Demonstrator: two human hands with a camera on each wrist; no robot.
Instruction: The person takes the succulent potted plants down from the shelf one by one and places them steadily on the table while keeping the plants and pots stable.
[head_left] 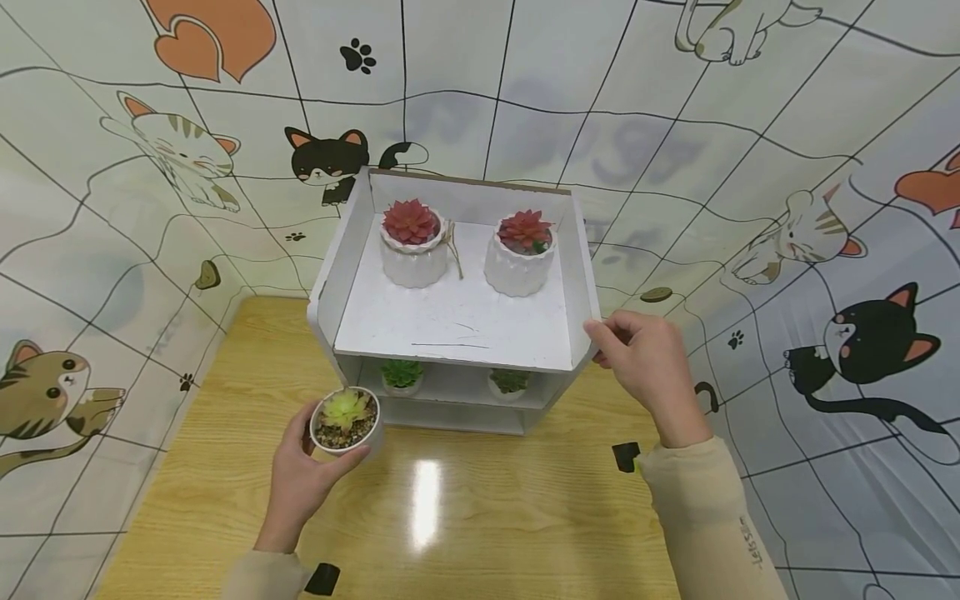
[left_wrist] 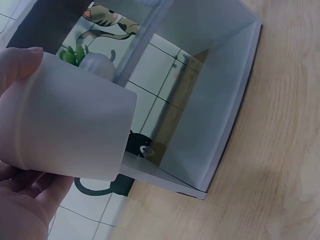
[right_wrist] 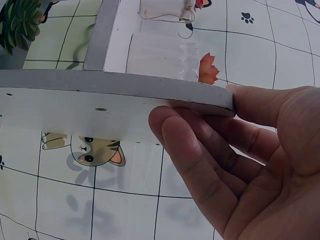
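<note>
A white pot with a yellow-green succulent (head_left: 346,410) is gripped by my left hand (head_left: 303,479), in front of the left side of a white shelf unit (head_left: 450,325). In the left wrist view the smooth white pot (left_wrist: 75,117) hangs tilted before the lower shelves. My right hand (head_left: 637,354) pinches the right side panel's front corner; the right wrist view shows the thumb on one face of the panel (right_wrist: 125,90) and fingers on the other. Two white pots with red succulents, left (head_left: 414,265) and right (head_left: 521,271), stand on the top shelf.
Small green plants in pots, one left (head_left: 402,375) and one right (head_left: 509,382), sit on the middle shelf. The unit stands on a wooden table (head_left: 510,517) against cat-patterned walls. Black patches mark the table, one right (head_left: 626,457) and one front left (head_left: 322,579).
</note>
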